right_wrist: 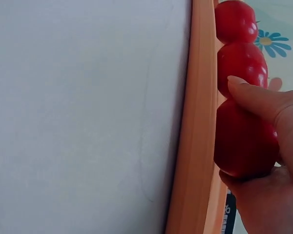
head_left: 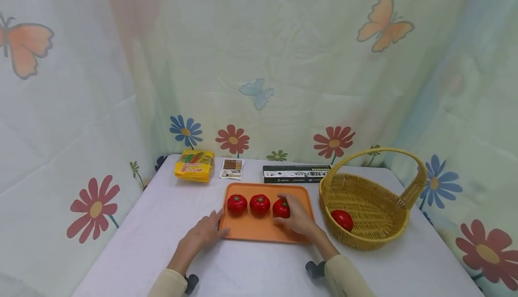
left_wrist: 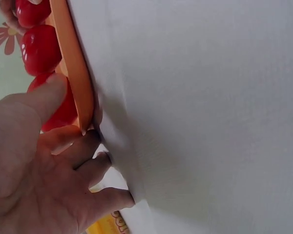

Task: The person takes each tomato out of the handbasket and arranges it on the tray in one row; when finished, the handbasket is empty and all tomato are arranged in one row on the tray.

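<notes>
Three red tomatoes stand in a row on an orange tray (head_left: 259, 234): a left tomato (head_left: 236, 204), a middle tomato (head_left: 260, 204) and a right tomato (head_left: 280, 208). My right hand (head_left: 300, 218) holds the right one, thumb on its near side and fingers round the far side. In the right wrist view that tomato (right_wrist: 244, 141) sits between thumb and fingers, close against its neighbour. At the tray's left edge rests my left hand (head_left: 203, 233), fingers spread and loosely extended. In the left wrist view its fingertips touch the cloth and the tray's corner.
Right of the tray stands a yellow wicker basket (head_left: 376, 216) with a tall handle and a red tomato-like item (head_left: 342, 220) inside. Along the back lie a yellow food packet (head_left: 194, 165), a small sachet (head_left: 232, 168) and a black-and-white pasta box (head_left: 296, 174). Patterned curtains surround the table.
</notes>
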A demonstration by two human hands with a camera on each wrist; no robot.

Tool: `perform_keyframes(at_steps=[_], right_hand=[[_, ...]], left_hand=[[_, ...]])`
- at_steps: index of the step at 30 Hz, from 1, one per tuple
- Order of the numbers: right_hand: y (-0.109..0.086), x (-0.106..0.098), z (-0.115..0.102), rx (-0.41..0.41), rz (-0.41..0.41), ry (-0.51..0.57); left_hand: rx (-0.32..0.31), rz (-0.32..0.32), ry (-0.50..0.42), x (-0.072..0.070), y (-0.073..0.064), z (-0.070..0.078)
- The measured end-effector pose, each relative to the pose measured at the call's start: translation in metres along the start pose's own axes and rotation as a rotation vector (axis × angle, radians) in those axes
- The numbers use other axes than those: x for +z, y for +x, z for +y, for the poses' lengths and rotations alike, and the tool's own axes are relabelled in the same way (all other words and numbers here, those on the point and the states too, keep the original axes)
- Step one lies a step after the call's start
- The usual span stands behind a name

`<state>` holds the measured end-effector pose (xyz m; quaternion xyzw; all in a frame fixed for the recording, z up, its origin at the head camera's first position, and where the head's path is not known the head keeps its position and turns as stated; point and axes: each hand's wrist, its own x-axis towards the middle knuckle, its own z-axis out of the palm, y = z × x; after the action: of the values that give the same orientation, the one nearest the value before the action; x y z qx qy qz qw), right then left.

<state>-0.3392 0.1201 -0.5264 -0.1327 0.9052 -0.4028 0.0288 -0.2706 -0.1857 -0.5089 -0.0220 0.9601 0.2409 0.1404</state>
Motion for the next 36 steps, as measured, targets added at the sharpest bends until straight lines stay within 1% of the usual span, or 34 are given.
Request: perform_keyframes(at_steps=[6,11,15,21,24,30,33,35,36], right_hand=[[0.007,0.002,-0.002,0.03,0.004,0.002],[0.01,0.004,-0.003,0.027,0.017,0.012],[0.01,0.003,-0.003,0.017,0.026,0.029],[0.01,0.002,-0.003,0.004,0.035,0.029],[0.011,0.002,-0.002,0.012,0.034,0.035],[0.011,0.0,-0.002,-0.006,0.017,0.04],[0.007,-0.005,-0.004,-0.026,-0.002,0.049],[0.0,-0.016,-0.011,-0.021,-0.028,0.054],[-0.005,-0.023,-0.015,-0.025,-0.04,0.033]], left_hand=[[0.026,0.042,0.014,0.005,0.0,0.0],[0.037,0.073,-0.019,0.008,0.001,-0.001],[0.029,0.08,-0.045,0.01,0.002,0.0],[0.014,0.09,-0.058,0.009,-0.001,0.004],[0.019,0.103,-0.065,0.009,-0.003,0.005],[0.025,0.119,-0.083,0.009,-0.004,0.004],[0.029,0.12,-0.086,0.009,-0.004,0.003],[0.038,0.118,-0.088,0.009,-0.003,0.003],[0.044,0.116,-0.087,0.009,-0.003,0.003]])
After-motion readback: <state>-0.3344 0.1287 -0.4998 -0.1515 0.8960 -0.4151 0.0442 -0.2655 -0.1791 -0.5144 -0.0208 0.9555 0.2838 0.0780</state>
